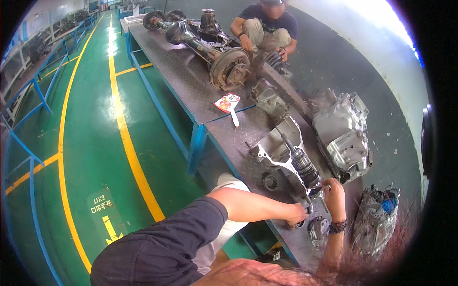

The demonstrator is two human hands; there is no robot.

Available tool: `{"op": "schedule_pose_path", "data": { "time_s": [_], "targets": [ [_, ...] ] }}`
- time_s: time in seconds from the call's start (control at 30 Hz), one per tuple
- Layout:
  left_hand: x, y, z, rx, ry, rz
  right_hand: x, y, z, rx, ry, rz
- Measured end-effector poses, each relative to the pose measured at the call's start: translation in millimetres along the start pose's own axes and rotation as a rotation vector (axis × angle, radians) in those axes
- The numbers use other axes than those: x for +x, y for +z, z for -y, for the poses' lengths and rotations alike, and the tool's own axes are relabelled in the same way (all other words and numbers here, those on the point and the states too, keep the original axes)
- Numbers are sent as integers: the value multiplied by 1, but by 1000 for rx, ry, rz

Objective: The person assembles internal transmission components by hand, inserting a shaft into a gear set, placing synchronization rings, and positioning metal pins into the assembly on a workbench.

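Observation:
On the metal workbench (245, 150) lies an opened silver gearbox housing (267, 150). A shaft with stacked gears (304, 164) rests in it at a slant. At the housing's near end my right hand (335, 196), with a beaded bracelet on the wrist, has its fingers bent and closed around a small dark metal part that I cannot make out. My left hand (296, 215) reaches in from the left, low over the bench, fingers curled beside small metal pieces; what it grips is hidden. A round bearing (270, 181) sits left of the housing. Nearer me is a small cast metal part (318, 231).
A large silver casing (344, 136) stands to the right, another gearbox unit (379, 217) nearer. Farther along are an axle with a brake drum (229, 66) and a red-and-white hand fan (227, 103). A person (267, 31) crouches at the back, hands on a gear part. Blue rails (40, 95) line the green floor.

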State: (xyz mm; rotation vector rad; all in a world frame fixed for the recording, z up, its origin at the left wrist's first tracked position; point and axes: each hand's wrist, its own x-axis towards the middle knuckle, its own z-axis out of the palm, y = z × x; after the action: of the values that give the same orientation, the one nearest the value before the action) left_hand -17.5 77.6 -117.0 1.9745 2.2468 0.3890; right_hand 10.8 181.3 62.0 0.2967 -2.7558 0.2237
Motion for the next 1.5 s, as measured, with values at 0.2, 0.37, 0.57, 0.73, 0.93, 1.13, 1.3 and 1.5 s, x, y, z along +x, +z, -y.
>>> {"op": "schedule_pose_path", "data": {
  "time_s": [0.2, 0.37, 0.57, 0.73, 0.93, 1.13, 1.3, 1.5],
  "targets": [
    [4, -11, -4, 37, -1, 57, 4, -6, -2, -89, 140, 5],
    [8, -21, -8, 72, 33, 123, 13, -10, -8, -248, 169, 106],
    [9, -25, -5, 70, 30, 178, 14, 16, 5, -345, 353, 10],
    [9, -28, -11, 80, 19, 158, 13, -13, -10, -202, 337, 67],
    [11, -31, -10, 84, 5, 208, 11, -20, 0, -24, 123, 60],
    [15, -32, -15, 91, -10, 245, 9, -16, 5, -275, 148, 65],
    [15, -23, -8, 140, -3, 240, 16, 2, 10, -393, 289, 73],
    [13, -23, -8, 92, 4, 206, 20, -25, 12, -168, 371, 207]
  ]
}}
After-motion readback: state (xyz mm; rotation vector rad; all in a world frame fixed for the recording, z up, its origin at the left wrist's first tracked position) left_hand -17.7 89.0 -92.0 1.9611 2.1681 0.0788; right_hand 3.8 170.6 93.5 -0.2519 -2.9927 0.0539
